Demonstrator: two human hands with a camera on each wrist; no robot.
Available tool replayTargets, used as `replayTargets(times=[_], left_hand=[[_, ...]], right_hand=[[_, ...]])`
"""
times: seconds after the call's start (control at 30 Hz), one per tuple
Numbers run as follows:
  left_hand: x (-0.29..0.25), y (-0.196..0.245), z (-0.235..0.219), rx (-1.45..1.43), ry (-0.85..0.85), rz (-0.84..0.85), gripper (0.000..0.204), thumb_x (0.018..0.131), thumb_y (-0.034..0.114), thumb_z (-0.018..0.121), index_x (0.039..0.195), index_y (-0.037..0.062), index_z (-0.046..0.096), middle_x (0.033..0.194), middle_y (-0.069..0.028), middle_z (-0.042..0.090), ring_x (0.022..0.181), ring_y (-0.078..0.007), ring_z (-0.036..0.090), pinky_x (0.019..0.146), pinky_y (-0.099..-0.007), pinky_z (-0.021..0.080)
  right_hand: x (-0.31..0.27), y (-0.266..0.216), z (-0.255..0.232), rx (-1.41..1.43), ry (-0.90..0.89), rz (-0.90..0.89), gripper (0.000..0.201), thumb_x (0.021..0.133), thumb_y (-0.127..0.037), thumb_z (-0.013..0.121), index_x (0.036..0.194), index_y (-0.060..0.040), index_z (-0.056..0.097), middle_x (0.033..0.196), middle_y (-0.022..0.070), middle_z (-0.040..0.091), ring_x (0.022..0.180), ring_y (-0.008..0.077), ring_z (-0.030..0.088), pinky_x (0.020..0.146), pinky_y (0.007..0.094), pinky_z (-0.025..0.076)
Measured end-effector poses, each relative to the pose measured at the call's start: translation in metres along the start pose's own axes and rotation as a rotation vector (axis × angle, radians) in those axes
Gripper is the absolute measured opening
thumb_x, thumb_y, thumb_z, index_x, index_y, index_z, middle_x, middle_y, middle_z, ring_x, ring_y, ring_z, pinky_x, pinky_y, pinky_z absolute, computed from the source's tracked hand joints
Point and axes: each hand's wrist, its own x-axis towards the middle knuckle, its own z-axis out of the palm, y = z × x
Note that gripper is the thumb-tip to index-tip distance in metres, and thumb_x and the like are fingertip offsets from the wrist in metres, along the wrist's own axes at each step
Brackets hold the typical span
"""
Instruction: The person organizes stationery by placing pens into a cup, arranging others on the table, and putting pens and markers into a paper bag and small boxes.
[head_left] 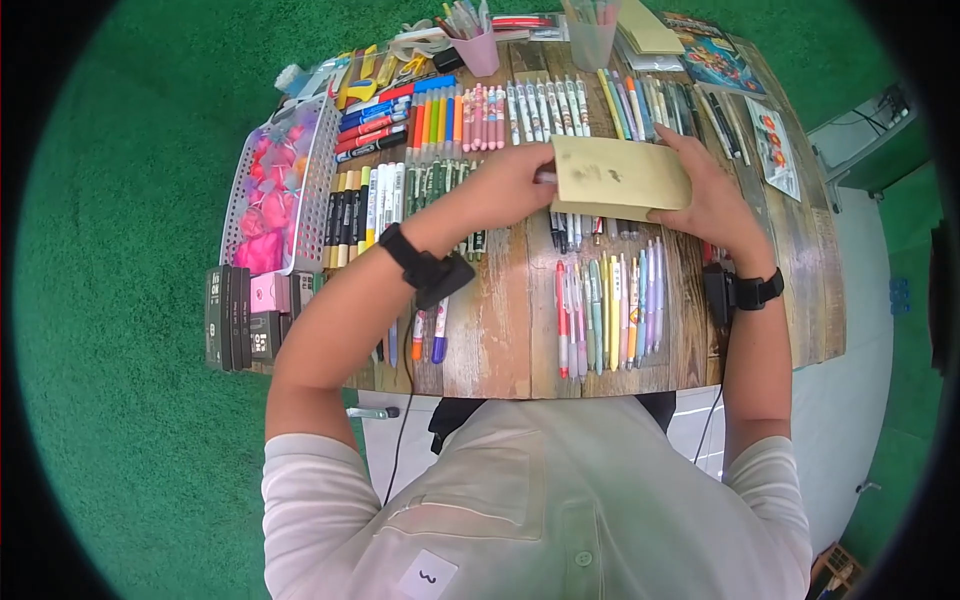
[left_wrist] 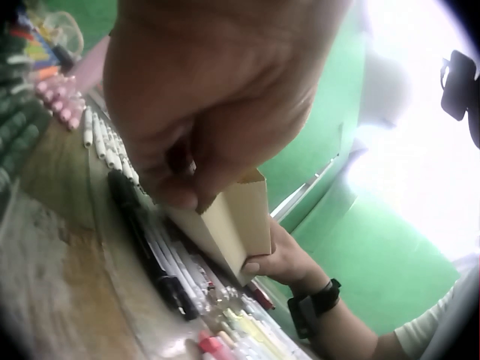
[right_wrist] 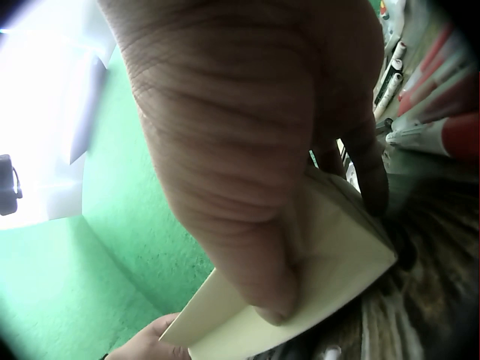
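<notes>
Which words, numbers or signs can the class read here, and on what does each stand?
"3", turned sideways, on the white shirt label.
Too small or blurred: lettering on the black boxes; any print on the booklet or pens.
Held cream box: dark smudges, no readable text.

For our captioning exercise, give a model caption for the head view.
The right hand holds folded cream cardboard above rows of pens, the left hand at its edge.
</notes>
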Motion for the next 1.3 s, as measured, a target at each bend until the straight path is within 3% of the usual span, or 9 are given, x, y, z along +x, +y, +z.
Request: replayTargets(times=[0.07, 0.2, 0.3, 0.57, 0.7, 0.83, 0.97, 1.03, 1.3], left_hand=[[0.003, 0.004, 0.007, -0.295, 0.042, -0.151, 0.041, 0.087, -0.002, 0.066, 0.128, -0.0005, 0.064, 0.113, -0.0124, 0.074, 0.106, -0.0188, 0.071, 0.089, -0.0328, 0.057], [-0.003, 0.011, 0.006, -0.526, 0.114, -0.234, 0.035, 0.091, -0.01, 0.058, 0.125, -0.0057, 0.064, 0.112, -0.0134, 0.073, 0.105, -0.0194, 0.072, 0.09, -0.0324, 0.06], [-0.002, 0.007, 0.004, -0.549, 0.07, -0.222, 0.035, 0.095, -0.006, 0.061, 0.13, -0.0052, 0.06, 0.12, -0.0116, 0.072, 0.112, -0.0188, 0.07, 0.094, -0.031, 0.058], [0.0, 0.005, 0.011, -0.165, 0.175, -0.162, 0.022, 0.089, -0.004, 0.068, 0.112, -0.0026, 0.07, 0.106, -0.0111, 0.076, 0.1, -0.0168, 0.073, 0.088, -0.0298, 0.058], [-0.003, 0.007, 0.002, -0.391, 0.085, -0.19, 0.023, 0.091, -0.002, 0.069, 0.114, -0.0004, 0.069, 0.105, -0.0087, 0.077, 0.1, -0.0142, 0.073, 0.09, -0.0289, 0.057], [0.003, -0.021, -0.04, -0.188, 0.195, -0.124, 0.016, 0.09, 0.003, 0.072, 0.106, 0.0007, 0.073, 0.102, -0.0079, 0.077, 0.096, -0.0153, 0.074, 0.088, -0.0295, 0.058], [-0.004, -0.047, -0.118, 0.481, 0.331, -0.147, 0.019, 0.085, 0.014, 0.076, 0.102, 0.0054, 0.076, 0.096, -0.0109, 0.077, 0.087, -0.0229, 0.075, 0.078, -0.0356, 0.059], [-0.012, -0.075, -0.147, 0.703, 0.303, -0.245, 0.019, 0.08, 0.014, 0.07, 0.096, 0.0084, 0.078, 0.094, -0.0155, 0.076, 0.088, -0.0351, 0.073, 0.081, -0.0448, 0.057], [-0.04, -0.126, -0.158, 1.064, 0.038, -0.409, 0.018, 0.08, 0.013, 0.068, 0.097, 0.0093, 0.075, 0.098, -0.0149, 0.075, 0.097, -0.0349, 0.071, 0.083, -0.0477, 0.057]], right_hand=[[0.0, 0.0, 0.001, -0.008, 0.038, 0.002, 0.1, 0.065, -0.009, 0.088, 0.154, -0.0081, 0.041, 0.137, 0.0192, 0.056, 0.129, 0.0387, 0.055, 0.111, 0.0433, 0.045], [0.001, -0.002, 0.0, -0.011, 0.04, 0.032, 0.1, 0.064, -0.006, 0.087, 0.154, -0.0071, 0.043, 0.137, 0.0189, 0.057, 0.128, 0.0377, 0.056, 0.111, 0.0421, 0.045], [0.002, -0.007, 0.001, 0.003, 0.018, 0.054, 0.102, 0.063, -0.005, 0.087, 0.155, -0.0072, 0.042, 0.136, 0.0179, 0.057, 0.127, 0.0372, 0.057, 0.111, 0.0415, 0.045], [0.003, -0.005, 0.001, -0.017, 0.012, 0.055, 0.103, 0.063, -0.004, 0.087, 0.155, -0.0069, 0.041, 0.139, 0.0172, 0.055, 0.13, 0.0365, 0.055, 0.113, 0.0408, 0.044], [0.003, -0.001, 0.002, -0.024, -0.004, 0.06, 0.104, 0.062, -0.003, 0.087, 0.155, -0.0068, 0.041, 0.14, 0.0175, 0.055, 0.131, 0.0368, 0.054, 0.114, 0.0415, 0.043], [0.003, -0.003, 0.001, -0.022, -0.001, 0.064, 0.104, 0.062, -0.002, 0.087, 0.155, -0.0066, 0.041, 0.141, 0.0175, 0.054, 0.132, 0.037, 0.054, 0.114, 0.0418, 0.043], [0.002, -0.004, 0.002, -0.027, 0.011, 0.048, 0.104, 0.062, -0.003, 0.087, 0.155, -0.0068, 0.041, 0.141, 0.0176, 0.055, 0.131, 0.037, 0.054, 0.114, 0.0417, 0.043], [0.002, -0.005, 0.002, -0.023, 0.013, 0.049, 0.104, 0.063, -0.003, 0.087, 0.155, -0.0071, 0.041, 0.141, 0.0176, 0.055, 0.131, 0.0371, 0.054, 0.114, 0.0418, 0.043], [0.001, -0.006, 0.002, -0.032, 0.022, 0.051, 0.103, 0.063, -0.003, 0.087, 0.155, -0.0072, 0.041, 0.139, 0.0173, 0.056, 0.13, 0.0364, 0.055, 0.113, 0.0415, 0.044]])
